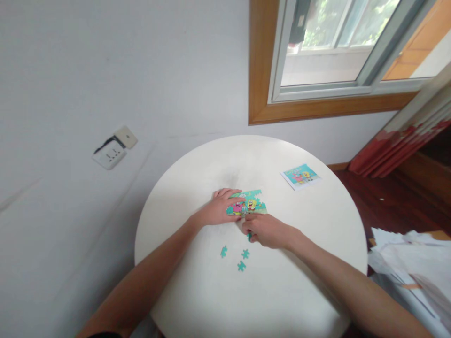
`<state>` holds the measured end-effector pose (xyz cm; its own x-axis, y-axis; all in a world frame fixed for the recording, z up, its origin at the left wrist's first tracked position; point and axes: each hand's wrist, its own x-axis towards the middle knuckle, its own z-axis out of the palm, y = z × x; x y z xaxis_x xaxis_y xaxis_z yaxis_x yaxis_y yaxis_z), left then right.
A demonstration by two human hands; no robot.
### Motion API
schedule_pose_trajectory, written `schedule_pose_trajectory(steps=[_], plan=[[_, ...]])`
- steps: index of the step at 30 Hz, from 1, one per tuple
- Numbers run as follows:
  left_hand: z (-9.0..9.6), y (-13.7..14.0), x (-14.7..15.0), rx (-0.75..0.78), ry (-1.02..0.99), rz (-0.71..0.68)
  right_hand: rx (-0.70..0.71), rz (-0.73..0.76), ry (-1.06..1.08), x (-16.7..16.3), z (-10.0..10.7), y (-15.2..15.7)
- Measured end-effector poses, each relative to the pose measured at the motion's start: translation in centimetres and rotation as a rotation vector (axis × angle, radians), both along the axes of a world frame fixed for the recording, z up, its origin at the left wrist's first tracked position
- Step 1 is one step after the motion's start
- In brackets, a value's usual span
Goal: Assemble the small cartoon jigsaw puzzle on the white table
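on the puzzle (252,205) — left hand (221,207) splayed

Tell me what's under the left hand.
Some of the partly assembled puzzle lies under the left hand; its pink figure can be made out. Whatever the hand itself covers cannot be seen.

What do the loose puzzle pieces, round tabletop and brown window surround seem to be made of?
Loose puzzle pieces: probably matt card, flat, with interlocking cut tabs. Round tabletop: perhaps laminate or painted board, smooth and evenly white. Brown window surround: likely varnished wood, given its orange-brown tone.
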<state>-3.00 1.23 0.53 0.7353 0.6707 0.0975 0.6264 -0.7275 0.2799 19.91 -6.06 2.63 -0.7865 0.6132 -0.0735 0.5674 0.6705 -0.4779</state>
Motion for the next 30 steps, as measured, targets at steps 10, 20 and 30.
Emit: schedule_pose_trajectory(steps=[10,20,30], plan=[[-0.3,0.2,-0.1,-0.004,-0.011,-0.009,0.008,-0.032,0.020,0.0,0.1,-0.1],[-0.2,0.1,-0.1,-0.014,-0.013,0.006,0.096,0.156,-0.014,-1.0,1.4,-1.8],[-0.3,0.2,-0.1,-0.020,-0.007,0.007,0.140,0.234,-0.075,-2.1,1.2,-2.9]])
